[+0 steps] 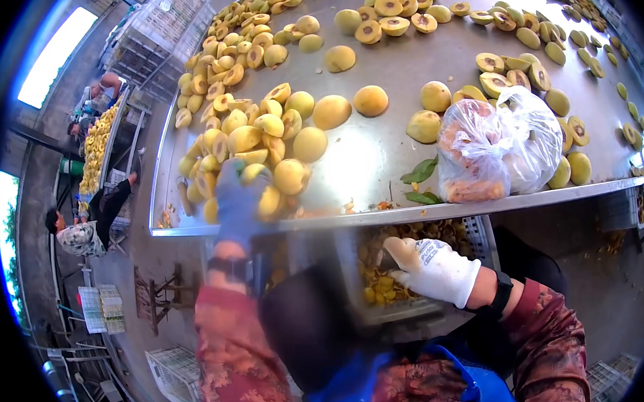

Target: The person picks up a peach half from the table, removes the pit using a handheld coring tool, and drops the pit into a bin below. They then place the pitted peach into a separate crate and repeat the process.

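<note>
Steel covers the long table (381, 217), which runs off into a busy shed where other people (83, 232) work at a second bench on the left. Whole yellow peaches (290, 141) lie heaped near the front rim. Cut halves (392, 15) with dark hollows spread across the far side and along the right.

The left hand (238, 198), in a blue glove, is up on the front of the heap and badly blurred. It seems to be closing round one peach (257, 177) at the edge, but I cannot tell how far the fingers are open or whether they have it. The right hand (431, 268), in a white glove, is below the table rim over a grey crate (476, 233). Its fingers curl downward, and whatever they may hold is hidden.

By the look of it, the step in hand is picking a fruit from the heap while the other hand waits low by the crate. Any lift from that spot calls for a firm, full grasp, since the neighbouring fruit sits loose against the rim and could roll off.

The crate holds orange-yellow scraps (381, 278), perhaps pits and trimmings. Two knotted plastic bags (472, 153) stand on the table just right of centre, the nearer one filled with something reddish, with a few green leaves (419, 174) beside them.
</note>
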Demonstrator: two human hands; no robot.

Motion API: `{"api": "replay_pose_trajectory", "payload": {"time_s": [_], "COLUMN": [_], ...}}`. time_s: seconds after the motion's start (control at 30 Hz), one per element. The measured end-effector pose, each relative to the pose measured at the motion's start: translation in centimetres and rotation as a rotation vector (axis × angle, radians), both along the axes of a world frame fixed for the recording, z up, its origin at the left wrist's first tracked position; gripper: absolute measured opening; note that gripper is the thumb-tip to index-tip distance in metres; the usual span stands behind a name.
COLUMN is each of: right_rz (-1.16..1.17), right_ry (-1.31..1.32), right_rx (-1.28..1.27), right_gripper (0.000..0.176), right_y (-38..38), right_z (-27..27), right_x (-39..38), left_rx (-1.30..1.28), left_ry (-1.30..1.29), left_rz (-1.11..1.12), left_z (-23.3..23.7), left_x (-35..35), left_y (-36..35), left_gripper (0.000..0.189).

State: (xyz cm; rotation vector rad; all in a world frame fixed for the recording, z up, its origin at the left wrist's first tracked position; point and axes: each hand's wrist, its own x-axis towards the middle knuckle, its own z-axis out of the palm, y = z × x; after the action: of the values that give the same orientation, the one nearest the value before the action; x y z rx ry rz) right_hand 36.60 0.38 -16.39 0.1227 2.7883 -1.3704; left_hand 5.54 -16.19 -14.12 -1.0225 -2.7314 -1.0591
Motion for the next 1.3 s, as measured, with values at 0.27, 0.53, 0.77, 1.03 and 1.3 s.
{"api": "replay_pose_trajectory", "payload": {"time_s": [0.27, 0.53, 0.77, 1.03, 1.3], "right_rz": [-0.159, -0.331, -0.365, -0.418, -0.431], "right_ry": [0.256, 0.276, 0.246, 0.249, 0.182], "right_rx": [-0.293, -0.171, -0.170, -0.407, -0.621], "right_gripper": [0.033, 0.030, 0.026, 0.056, 0.064], "right_y": [-0.1, 0.2, 0.0, -1.2, -2.0], "right_z": [2.4, 1.4, 0.3, -0.9, -1.8], "right_x": [-1.2, -1.5, -1.0, -1.4, -2.2], "left_rx": [0.758, 0.732, 0.685, 0.581, 0.350], "left_ry": [-1.197, -1.169, -0.834, -0.542, -0.168], "left_rz": [-0.143, -0.111, -0.234, -0.338, -0.334], "left_z": [3.8, 0.9, 0.6, 0.2, -2.0], "left_x": [10.6, 16.5, 18.6, 19.1, 17.9], "left_y": [2.5, 6.2, 6.9, 7.1, 5.4], "left_gripper": [0.046, 0.057, 0.052, 0.057, 0.051]}}
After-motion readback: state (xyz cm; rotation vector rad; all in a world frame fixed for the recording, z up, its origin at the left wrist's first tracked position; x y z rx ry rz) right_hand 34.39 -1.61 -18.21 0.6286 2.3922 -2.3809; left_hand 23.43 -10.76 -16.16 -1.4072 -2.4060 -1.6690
